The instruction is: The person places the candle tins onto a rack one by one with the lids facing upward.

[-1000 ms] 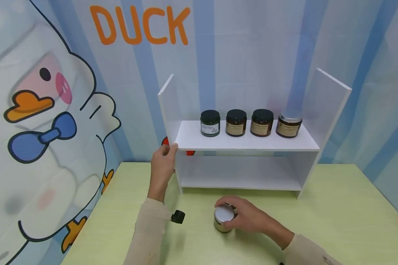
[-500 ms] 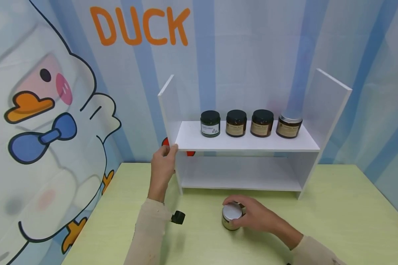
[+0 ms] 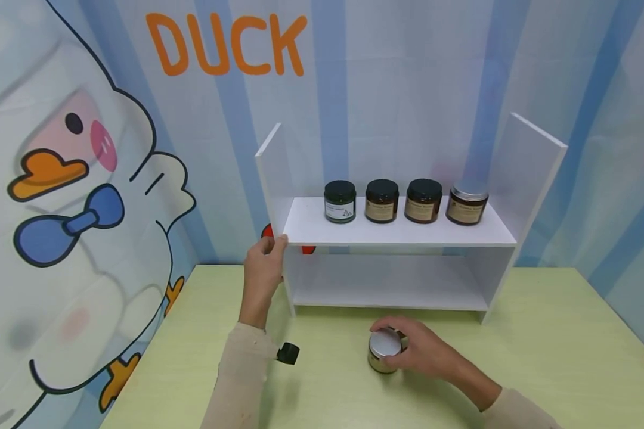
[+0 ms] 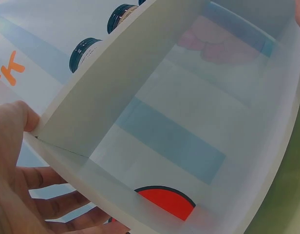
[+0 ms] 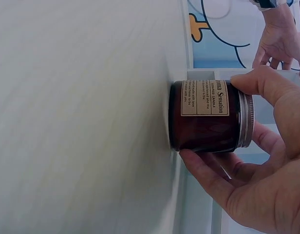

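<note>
I see the right hand wrapping thumb and fingers around a brown candle jar with a silver lid, which stands upright on the pale green table, just in front of a white shelf unit. The left hand grips the shelf unit's left side panel, thumb at the front edge, fingers behind. Four jars line the upper shelf. A duck mural covers the wall.

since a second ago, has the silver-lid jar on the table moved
Yes. The silver-lid jar, gripped by the right hand, slid right along the table, nearer the shelf unit's middle.
</note>
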Action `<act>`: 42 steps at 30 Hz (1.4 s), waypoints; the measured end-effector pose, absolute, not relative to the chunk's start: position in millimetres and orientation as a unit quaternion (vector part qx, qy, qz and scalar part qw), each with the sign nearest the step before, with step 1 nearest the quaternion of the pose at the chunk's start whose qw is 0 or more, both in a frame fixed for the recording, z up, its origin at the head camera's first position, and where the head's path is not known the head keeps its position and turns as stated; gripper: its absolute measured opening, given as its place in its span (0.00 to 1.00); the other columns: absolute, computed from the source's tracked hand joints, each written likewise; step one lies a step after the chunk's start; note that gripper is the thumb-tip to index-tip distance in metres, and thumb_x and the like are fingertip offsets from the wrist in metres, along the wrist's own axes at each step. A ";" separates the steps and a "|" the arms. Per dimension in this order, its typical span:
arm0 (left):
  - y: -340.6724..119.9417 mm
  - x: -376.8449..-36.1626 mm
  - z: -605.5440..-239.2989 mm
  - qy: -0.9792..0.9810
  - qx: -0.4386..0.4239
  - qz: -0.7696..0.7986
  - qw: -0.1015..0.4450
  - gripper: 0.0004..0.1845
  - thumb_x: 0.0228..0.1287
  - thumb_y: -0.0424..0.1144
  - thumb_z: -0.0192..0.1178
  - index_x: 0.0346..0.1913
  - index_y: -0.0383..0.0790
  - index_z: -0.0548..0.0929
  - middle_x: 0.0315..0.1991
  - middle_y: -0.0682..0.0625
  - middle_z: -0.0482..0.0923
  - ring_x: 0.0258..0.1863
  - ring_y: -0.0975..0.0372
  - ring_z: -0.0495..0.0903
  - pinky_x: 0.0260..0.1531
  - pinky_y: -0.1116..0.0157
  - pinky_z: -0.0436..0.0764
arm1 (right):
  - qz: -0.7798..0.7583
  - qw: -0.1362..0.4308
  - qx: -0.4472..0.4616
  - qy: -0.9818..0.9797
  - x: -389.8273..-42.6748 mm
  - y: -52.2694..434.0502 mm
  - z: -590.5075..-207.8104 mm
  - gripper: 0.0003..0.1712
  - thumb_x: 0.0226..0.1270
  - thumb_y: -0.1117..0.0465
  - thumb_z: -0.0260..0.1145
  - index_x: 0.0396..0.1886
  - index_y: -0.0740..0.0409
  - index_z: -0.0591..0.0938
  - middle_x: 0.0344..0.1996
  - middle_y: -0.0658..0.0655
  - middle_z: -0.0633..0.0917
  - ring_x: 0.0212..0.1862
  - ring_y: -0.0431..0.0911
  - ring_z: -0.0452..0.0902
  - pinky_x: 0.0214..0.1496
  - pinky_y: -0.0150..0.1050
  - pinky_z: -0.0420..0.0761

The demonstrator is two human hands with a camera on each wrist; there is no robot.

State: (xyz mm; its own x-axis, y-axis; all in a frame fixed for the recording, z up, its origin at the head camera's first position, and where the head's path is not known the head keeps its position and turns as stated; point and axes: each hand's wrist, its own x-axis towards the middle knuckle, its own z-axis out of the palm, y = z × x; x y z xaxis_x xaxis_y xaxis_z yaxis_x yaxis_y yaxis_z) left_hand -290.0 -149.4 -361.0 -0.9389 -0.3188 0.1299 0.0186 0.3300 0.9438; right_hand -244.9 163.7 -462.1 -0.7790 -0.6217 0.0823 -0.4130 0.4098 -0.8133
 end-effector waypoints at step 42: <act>-149.8 -290.5 -361.1 -0.802 0.094 -0.572 0.143 0.25 0.73 0.63 0.51 0.49 0.44 0.80 0.40 0.45 0.73 0.39 0.53 0.72 0.32 0.60 0.80 | -0.459 0.098 -0.238 0.850 -234.6 173.2 -467.4 0.29 0.59 0.59 0.76 0.60 0.53 0.77 0.52 0.56 0.81 0.49 0.51 0.77 0.41 0.40 0.81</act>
State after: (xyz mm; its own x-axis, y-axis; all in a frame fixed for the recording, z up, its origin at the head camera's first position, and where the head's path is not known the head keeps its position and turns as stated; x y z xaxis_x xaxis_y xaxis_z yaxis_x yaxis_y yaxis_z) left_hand -290.5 -149.8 -361.1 -0.9414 -0.3145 0.1218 0.0126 0.3281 0.9446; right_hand -234.6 173.2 -467.4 -0.8672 -0.4952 0.0526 -0.3154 0.4645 -0.8275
